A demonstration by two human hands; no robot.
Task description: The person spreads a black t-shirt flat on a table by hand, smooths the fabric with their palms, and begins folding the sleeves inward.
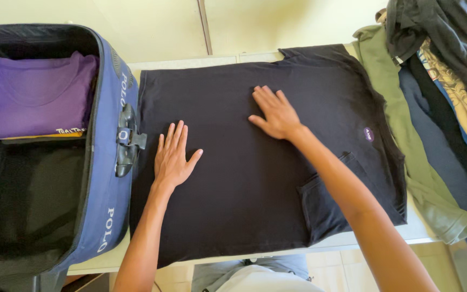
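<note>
We see a black T-shirt [255, 178] spread flat on the tabletop [190, 64], directly under both palms. Our left hand [173, 159] and right hand [275, 114] press on it, fingers [177, 136] stretched out and released, grasping nothing. Left lies an open blue suitcase [109, 178] holding a folded purple shirt [36, 94]; right, piled clothes [439, 108].

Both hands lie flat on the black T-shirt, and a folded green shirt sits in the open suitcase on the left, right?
Not quite. In the head view the folded shirt in the suitcase is purple, not green. Both the left hand and right hand do lie flat on the black T-shirt.
</note>
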